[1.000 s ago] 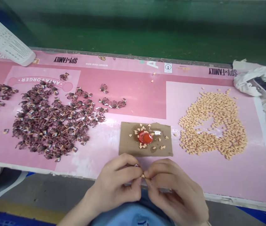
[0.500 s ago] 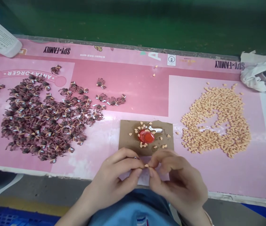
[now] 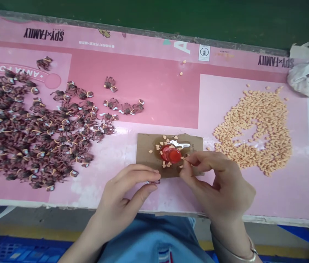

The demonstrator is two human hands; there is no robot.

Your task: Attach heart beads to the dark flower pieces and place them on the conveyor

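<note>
Between the thumb and fingers of my left hand (image 3: 128, 195) is a small dark brown figurine (image 3: 154, 181), mostly hidden by the fingers. My right hand (image 3: 218, 182) pinches a tiny tan piece (image 3: 182, 158) just beside a round red dish (image 3: 174, 155). That dish sits on a brown cardboard sheet (image 3: 146, 160), wet with a shiny clear liquid (image 3: 180, 144). Several loose tan pieces lie around the dish. A big pile of brown figurines (image 3: 34, 135) is to the left, and a heap of tan pieces (image 3: 274, 142) spreads to the right.
The pink printed table (image 3: 167, 98) has its near edge at my waist. Crumpled white paper (image 3: 304, 78) lies at the far right, around a dark object. A green surface (image 3: 154, 16) borders the back. Blue crates (image 3: 25, 252) are below, at left.
My right hand has parted from the left and moved up and right to the red dish, with a tan piece in its fingertips. My left hand has shifted slightly left. The view has shifted.
</note>
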